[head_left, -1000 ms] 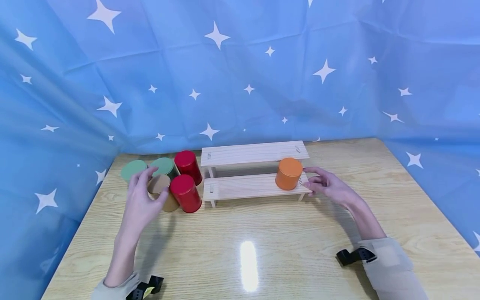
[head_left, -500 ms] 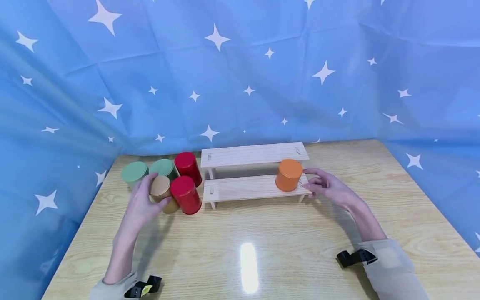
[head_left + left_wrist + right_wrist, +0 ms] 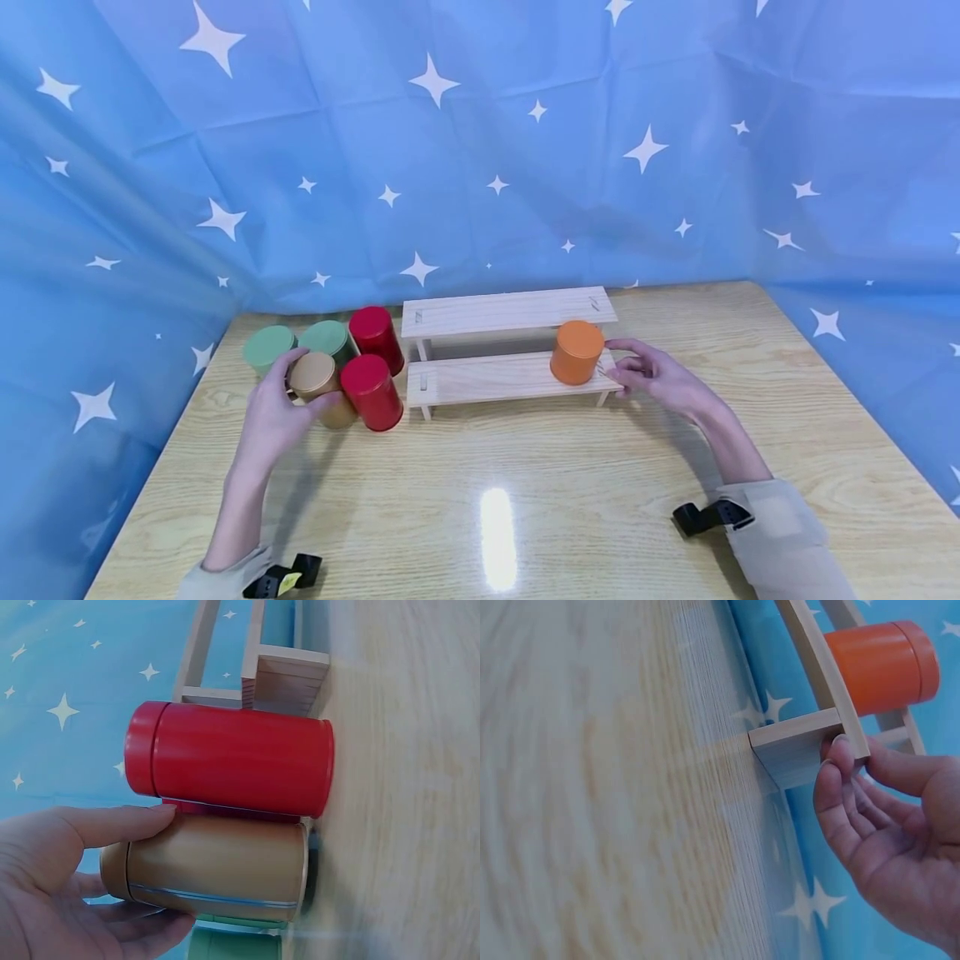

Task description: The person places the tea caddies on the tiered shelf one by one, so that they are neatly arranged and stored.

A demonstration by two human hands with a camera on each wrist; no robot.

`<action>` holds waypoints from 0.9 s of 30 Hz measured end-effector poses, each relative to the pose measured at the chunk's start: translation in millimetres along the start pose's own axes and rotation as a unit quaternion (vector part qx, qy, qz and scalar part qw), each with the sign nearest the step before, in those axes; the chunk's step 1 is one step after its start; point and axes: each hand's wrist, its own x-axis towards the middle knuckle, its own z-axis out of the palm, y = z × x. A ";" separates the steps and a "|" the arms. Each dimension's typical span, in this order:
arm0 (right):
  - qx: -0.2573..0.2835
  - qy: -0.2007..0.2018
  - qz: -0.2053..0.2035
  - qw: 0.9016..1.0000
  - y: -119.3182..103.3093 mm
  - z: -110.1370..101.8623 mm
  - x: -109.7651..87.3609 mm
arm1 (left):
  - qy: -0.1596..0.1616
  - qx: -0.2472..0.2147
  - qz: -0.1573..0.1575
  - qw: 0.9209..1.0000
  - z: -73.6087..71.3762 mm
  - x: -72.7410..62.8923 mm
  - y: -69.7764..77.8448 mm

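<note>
A gold-tan tin canister (image 3: 316, 375) stands among the tins at the left. My left hand (image 3: 281, 408) grips it near its lid, thumb on one side and fingers on the other; the grip shows close up on the canister (image 3: 217, 862) in the left wrist view. My right hand (image 3: 652, 375) pinches the right end of the lower step of a two-step wooden shelf (image 3: 487, 377). The right wrist view has the thumb over the board's end and fingertips beneath it. On that step, just left of the right hand, stands an orange tin canister (image 3: 577, 353).
Right beside the gold-tan one is a red canister (image 3: 372, 393), with another red canister (image 3: 376, 340) behind. Two green canisters, one at the far left (image 3: 268, 348), stand behind the left hand. The upper shelf step (image 3: 510, 311) is at the back, before a starry blue cloth (image 3: 480, 125).
My left hand has come down and its thumb and fingers have closed around the gold-tan canister, whose top has shifted slightly left. The right hand keeps its place on the shelf end.
</note>
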 end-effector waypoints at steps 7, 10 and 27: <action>-0.001 0.000 0.000 1.000 0.0 0.5 0.6 | 0.075 -0.018 0.015 0.997 -5.7 -6.1 9.3; 0.001 0.001 0.000 1.000 0.4 0.5 0.3 | 0.113 -0.035 0.019 0.993 -8.1 -7.9 15.3; -0.004 0.001 0.003 1.000 -0.8 0.5 0.2 | 0.229 -0.079 0.089 0.966 -16.0 -27.9 53.8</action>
